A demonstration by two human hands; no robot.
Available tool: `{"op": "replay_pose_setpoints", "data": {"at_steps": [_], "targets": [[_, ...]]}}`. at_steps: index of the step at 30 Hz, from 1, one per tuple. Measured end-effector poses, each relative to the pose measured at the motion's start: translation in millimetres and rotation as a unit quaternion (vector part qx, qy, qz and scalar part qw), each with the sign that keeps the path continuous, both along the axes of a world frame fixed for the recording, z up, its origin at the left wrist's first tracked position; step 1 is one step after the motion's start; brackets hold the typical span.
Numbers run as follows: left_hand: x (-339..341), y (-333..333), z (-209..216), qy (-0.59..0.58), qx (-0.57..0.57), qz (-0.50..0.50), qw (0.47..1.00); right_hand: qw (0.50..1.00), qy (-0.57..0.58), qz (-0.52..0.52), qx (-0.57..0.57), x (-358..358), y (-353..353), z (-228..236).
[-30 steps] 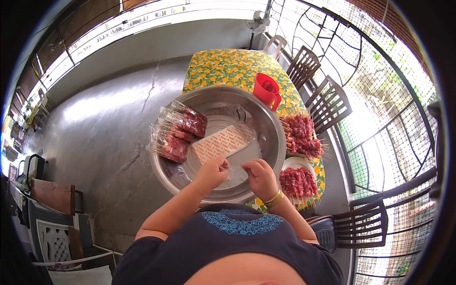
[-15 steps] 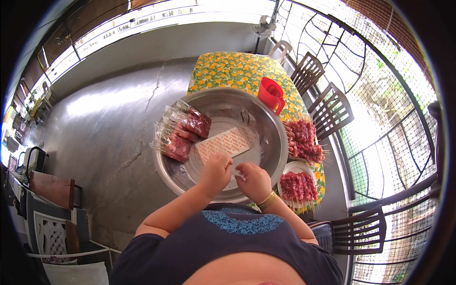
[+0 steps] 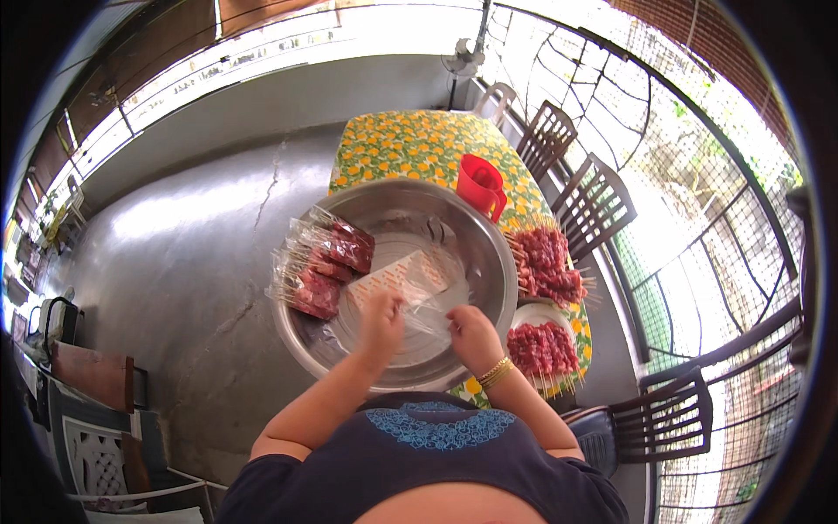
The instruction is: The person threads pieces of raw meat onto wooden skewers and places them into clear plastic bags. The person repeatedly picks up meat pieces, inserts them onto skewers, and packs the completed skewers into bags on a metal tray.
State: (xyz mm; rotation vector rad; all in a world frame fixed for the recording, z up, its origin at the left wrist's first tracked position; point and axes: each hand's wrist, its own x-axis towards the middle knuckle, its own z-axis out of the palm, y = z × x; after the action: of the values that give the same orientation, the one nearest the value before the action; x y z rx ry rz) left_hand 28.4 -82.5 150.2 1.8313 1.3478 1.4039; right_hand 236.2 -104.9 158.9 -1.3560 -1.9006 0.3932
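Observation:
A thin clear plastic bag [image 3: 428, 320] is stretched between my two hands above a large metal basin [image 3: 301, 342]. My left hand [image 3: 381, 327] pinches one side of it, and my right hand [image 3: 477, 341], with gold bangles at the wrist, grips the other. Beneath the bag, a flat white pack with orange print [image 3: 377, 285] lies in the basin. Bagged bundles of raw meat skewers [image 3: 319, 269] rest on the basin's left side, sticks pointing out over the rim. To the right of the basin, raw meat skewers [image 3: 543, 348] lie on a white plate [image 3: 569, 320].
Another pile of raw skewers [image 3: 547, 262] sits beyond the plate. A red plastic pitcher [image 3: 477, 182] stands behind the basin on the yellow-flowered tablecloth [image 3: 397, 144]. Dark slatted chairs [image 3: 594, 205] line the table's right side, by a metal grille. Grey floor [image 3: 192, 236] stretches to the left.
My hands have moved apart, the left one leftward and the right one slightly rightward. The plastic, bunched at the right fingers before, is now spread between them. The view has shifted a little.

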Motion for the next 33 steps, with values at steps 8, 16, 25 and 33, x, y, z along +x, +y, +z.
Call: {"op": "replay_pose_setpoints", "data": {"at_steps": [8,16,25,33], "targets": [[3,-5,3,0.08,0.114,-0.054,0.989,0.771,0.566,0.02,-0.289,-7,19,-12],[-15,31,-44,-0.244,-0.279,-0.107,0.923,0.7,0.648,0.098,-0.284,-24,5,-7],[4,30,-16,-0.593,-0.373,-0.104,0.706,0.605,0.671,0.182,-0.387,-18,1,-20],[13,16,-19,-0.532,-0.358,-0.143,0.754,0.455,0.789,0.19,-0.365,-1,21,-25]]}}
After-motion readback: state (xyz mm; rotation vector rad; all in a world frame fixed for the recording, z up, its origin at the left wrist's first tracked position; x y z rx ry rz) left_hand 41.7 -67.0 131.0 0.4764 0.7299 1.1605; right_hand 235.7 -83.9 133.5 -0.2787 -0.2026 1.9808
